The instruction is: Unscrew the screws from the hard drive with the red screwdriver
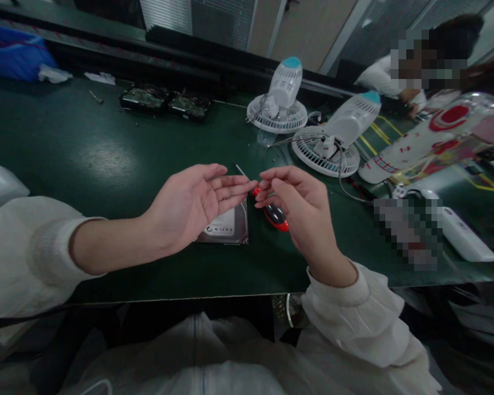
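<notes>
My left hand [197, 203] is held palm up above the table, its fingers stretched out to the right. Nothing shows on the palm. Facing it, my right hand [300, 206] has loosely curved fingers, close to the left fingertips; I see nothing between them. Below the left hand lies a hard drive [241, 227] with a white label, partly hidden by the fingers. A screwdriver [275, 215] with a red and black handle rests on the table behind my right hand, its metal shaft pointing away to the upper left.
Two white fans [286, 88] [346, 131] lie face down at the back right, beside a large patterned bottle [420, 137]. Circuit-board units [144, 97] and a blue bin [16, 52] are at the back left. A person [379, 77] sits across the table. The green table [66, 137] ends near my body.
</notes>
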Tool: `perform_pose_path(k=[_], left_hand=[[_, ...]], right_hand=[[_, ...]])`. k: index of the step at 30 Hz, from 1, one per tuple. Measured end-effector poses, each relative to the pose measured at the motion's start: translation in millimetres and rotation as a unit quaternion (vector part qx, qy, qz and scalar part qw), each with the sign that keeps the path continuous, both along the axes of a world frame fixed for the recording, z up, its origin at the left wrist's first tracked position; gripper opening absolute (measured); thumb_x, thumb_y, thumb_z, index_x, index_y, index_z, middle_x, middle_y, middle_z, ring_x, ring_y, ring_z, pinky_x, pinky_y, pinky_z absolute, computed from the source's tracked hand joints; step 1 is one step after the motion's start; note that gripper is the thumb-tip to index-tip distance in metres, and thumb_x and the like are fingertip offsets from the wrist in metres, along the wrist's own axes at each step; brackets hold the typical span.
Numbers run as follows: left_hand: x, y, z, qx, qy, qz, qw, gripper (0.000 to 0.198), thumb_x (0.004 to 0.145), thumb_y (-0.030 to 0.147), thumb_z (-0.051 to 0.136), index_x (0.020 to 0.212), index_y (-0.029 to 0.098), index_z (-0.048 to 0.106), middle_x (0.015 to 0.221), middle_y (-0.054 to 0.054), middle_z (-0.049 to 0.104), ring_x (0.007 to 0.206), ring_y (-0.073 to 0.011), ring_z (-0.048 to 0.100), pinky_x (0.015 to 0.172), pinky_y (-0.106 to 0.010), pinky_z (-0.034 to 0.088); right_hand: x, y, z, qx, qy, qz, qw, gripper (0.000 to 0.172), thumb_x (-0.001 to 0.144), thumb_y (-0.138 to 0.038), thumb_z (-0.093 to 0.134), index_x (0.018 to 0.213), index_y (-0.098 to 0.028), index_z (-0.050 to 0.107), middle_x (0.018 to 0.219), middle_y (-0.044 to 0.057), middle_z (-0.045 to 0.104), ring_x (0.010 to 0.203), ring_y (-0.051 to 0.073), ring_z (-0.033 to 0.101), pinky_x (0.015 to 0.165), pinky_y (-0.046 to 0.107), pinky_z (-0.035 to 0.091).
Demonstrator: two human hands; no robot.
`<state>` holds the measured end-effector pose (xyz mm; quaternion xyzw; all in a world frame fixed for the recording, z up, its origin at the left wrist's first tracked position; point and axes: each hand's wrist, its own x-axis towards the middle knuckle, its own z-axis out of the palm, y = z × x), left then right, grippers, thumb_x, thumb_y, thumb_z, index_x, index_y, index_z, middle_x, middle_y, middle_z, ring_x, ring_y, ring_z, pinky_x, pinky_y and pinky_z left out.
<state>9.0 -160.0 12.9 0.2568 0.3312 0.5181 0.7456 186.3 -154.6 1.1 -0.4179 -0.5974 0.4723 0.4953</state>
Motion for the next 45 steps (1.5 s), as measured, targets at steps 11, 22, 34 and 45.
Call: perform_pose_path(k=[11, 22, 34, 45], left_hand=[[1.0, -1.9, -10.0, 0.138, -0.001, -0.063, 0.988, 0.021, 0.096, 0.029, 0.050, 0.102, 0.014, 0.063, 0.117, -0.013, 0.070, 0.138, -0.0306, 0.054, 0.125, -0.049, 0.030], [-7.1, 11.2, -4.3, -0.004, -0.028, -0.087, 0.996, 0.044, 0.095, 0.037, 0.053, 0.132, 0.014, 0.050, 0.144, -0.018, 0.056, 0.138, -0.0356, 0.053, 0.118, -0.051, 0.041], [-12.3, 16.8, 6.9, 0.129, 0.150, -0.043, 0.979, 0.011, 0.089, 0.020, 0.058, 0.094, 0.016, 0.067, 0.097, -0.005, 0.069, 0.077, -0.0156, 0.066, 0.080, -0.033, 0.056], [-24.2, 36.8, -12.0, 0.350, 0.411, -0.138, 0.830, 0.006, 0.080, 0.023, 0.075, 0.081, 0.018, 0.079, 0.078, -0.003, 0.074, 0.070, -0.0138, 0.064, 0.065, -0.021, 0.046]], right_hand=[[-8.8, 1.3, -6.1, -0.318, 0.170, 0.175, 0.916, 0.023, 0.092, -0.016, 0.040, 0.093, -0.014, 0.063, 0.090, 0.008, 0.076, 0.095, 0.014, 0.073, 0.110, 0.042, 0.057], [-12.6, 3.2, -16.1, -0.366, 0.219, 0.160, 0.890, 0.021, 0.089, -0.011, 0.044, 0.091, -0.011, 0.065, 0.090, 0.009, 0.077, 0.095, 0.013, 0.074, 0.112, 0.038, 0.056], [-12.3, 2.1, -12.3, -0.335, 0.203, 0.130, 0.911, 0.016, 0.087, -0.018, 0.057, 0.092, -0.011, 0.071, 0.096, 0.008, 0.080, 0.096, 0.014, 0.077, 0.103, 0.028, 0.061], [-2.0, 9.5, -24.0, -0.283, 0.145, 0.146, 0.937, 0.024, 0.070, -0.023, 0.084, 0.090, -0.013, 0.075, 0.087, 0.005, 0.080, 0.089, 0.012, 0.077, 0.088, 0.024, 0.065]])
